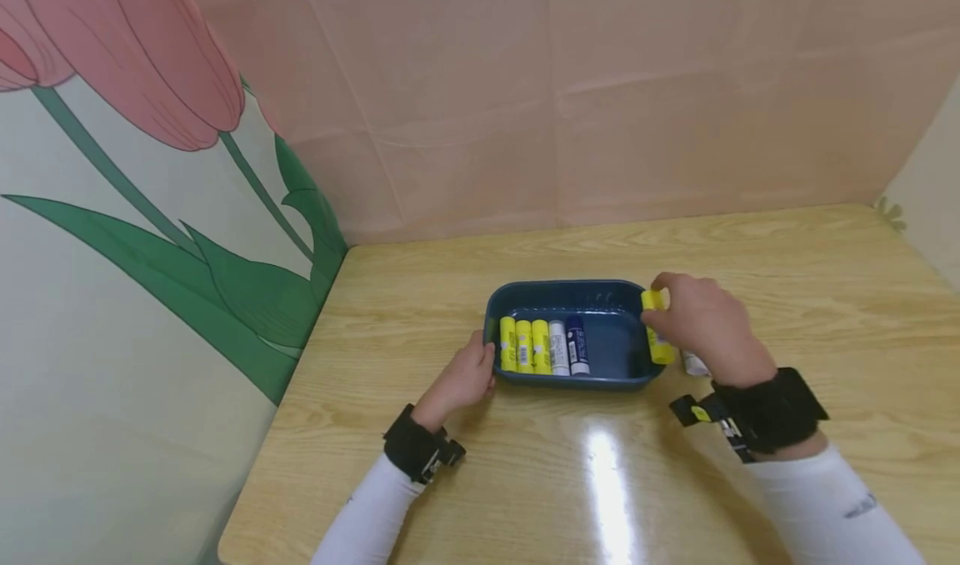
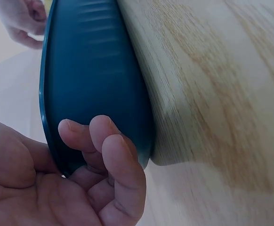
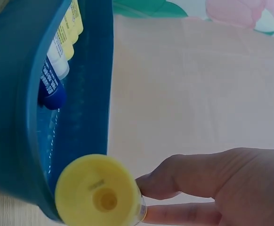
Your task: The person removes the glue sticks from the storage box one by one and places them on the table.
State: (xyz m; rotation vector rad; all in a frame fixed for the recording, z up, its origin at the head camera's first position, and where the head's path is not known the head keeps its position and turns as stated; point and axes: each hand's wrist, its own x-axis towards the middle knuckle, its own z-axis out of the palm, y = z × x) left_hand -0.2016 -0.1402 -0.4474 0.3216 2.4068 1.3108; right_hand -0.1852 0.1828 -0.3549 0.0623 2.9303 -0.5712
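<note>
A dark blue plastic bin (image 1: 618, 373) stands on the table. Inside, side by side, lie three yellow glue sticks (image 1: 523, 347), a white glue stick (image 1: 558, 348) and a navy glue stick (image 1: 577, 346). My left hand (image 1: 468, 372) grips the bin's left end, its fingers (image 2: 123, 160) bent against the outer wall. Over the right end of the bin, my right hand (image 1: 708, 323) pinches another yellow glue stick (image 1: 660, 348) between thumb and fingers. In the right wrist view the round yellow end (image 3: 97, 190) of that stick faces the camera.
A white cylinder (image 1: 694, 365), partly hidden by my right hand, lies on the wooden table (image 1: 525, 482) just right of the bin. Behind the table hangs a pinkish cloth (image 1: 562, 115). A tulip-printed sheet (image 1: 135, 298) borders the left side.
</note>
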